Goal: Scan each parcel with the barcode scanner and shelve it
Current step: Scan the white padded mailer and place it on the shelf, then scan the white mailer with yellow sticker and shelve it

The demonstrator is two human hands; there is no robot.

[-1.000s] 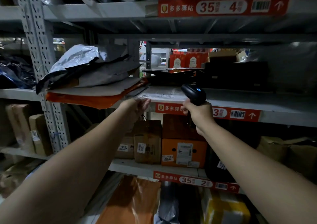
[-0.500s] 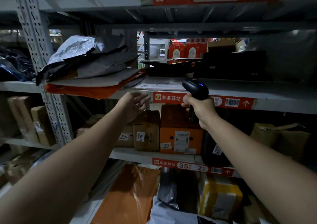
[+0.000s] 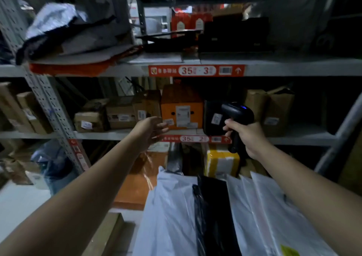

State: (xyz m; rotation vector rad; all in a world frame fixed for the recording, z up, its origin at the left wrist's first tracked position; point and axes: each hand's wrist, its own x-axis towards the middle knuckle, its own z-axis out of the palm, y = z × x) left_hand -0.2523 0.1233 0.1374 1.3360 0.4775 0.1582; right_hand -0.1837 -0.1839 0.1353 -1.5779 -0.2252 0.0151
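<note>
My right hand (image 3: 245, 136) grips a black barcode scanner (image 3: 236, 116) with a blue light on top, held in front of the shelf marked 35-2. My left hand (image 3: 149, 131) is empty with its fingers spread, level with that shelf's front edge. A flat parcel (image 3: 156, 58) lies on the shelf marked 35-3 (image 3: 195, 70), beside a stack of grey and orange mailer bags (image 3: 74, 40). Below my arms lies a pile of white and black poly-bag parcels (image 3: 205, 216).
Shelf 35-2 (image 3: 197, 138) holds an orange box (image 3: 181, 114) and several brown cartons (image 3: 121, 116). A yellow parcel (image 3: 222, 162) and an orange bag (image 3: 137, 181) sit lower down. A perforated steel upright (image 3: 51, 108) stands at the left. Dark boxes (image 3: 235, 34) fill the back of shelf 35-3.
Both hands dropped from the 35-3 shelf edge to the level of shelf 35-2. My left hand came away from the flat parcel. The view tilted down, and the pile of poly bags came into sight.
</note>
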